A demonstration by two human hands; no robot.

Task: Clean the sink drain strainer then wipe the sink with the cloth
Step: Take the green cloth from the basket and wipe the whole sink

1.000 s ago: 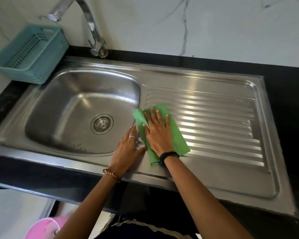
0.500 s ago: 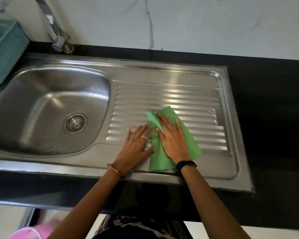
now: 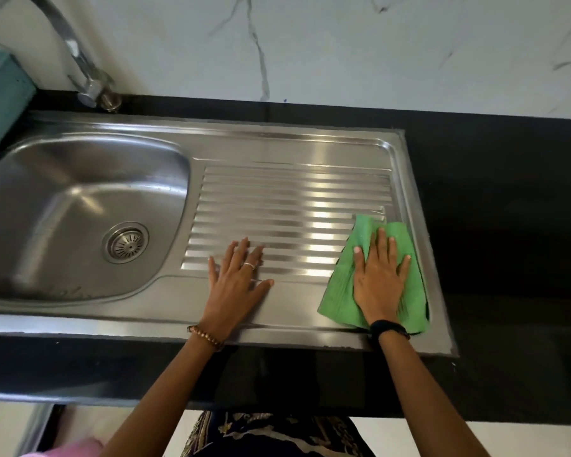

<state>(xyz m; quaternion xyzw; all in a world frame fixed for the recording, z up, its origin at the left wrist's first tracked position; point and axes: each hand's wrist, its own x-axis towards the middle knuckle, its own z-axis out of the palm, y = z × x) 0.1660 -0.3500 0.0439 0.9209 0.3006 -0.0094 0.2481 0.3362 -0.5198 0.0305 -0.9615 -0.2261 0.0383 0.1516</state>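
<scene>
White marble-veined wall panelling is seen behind a black countertop (image 3: 495, 192), into which a stainless steel sink (image 3: 277, 150) with a ribbed drainboard (image 3: 277, 206) is set. A green cloth (image 3: 343, 285) is spread flat at the drainboard's right end, near the sink's front right corner; its long axis runs from the front edge toward the back, tilted slightly, with one corner pointing to the back. The cloth is pressed down by the right hand (image 3: 378, 275), whose fingers are straight, spread and directed toward the wall; nothing is gripped. A dark band is worn on that wrist. The left hand (image 3: 236, 282) is laid flat on the front part of the ribs, well apart from the cloth, fingers extended and slightly splayed; a ring and a beaded bracelet are worn. The drain strainer (image 3: 126, 242) is seated in the basin floor, left of both hands. A chrome tap (image 3: 80, 61) is mounted at the back left corner, beside a teal basket (image 3: 0, 103). No readable writing or brand can be made out.
</scene>
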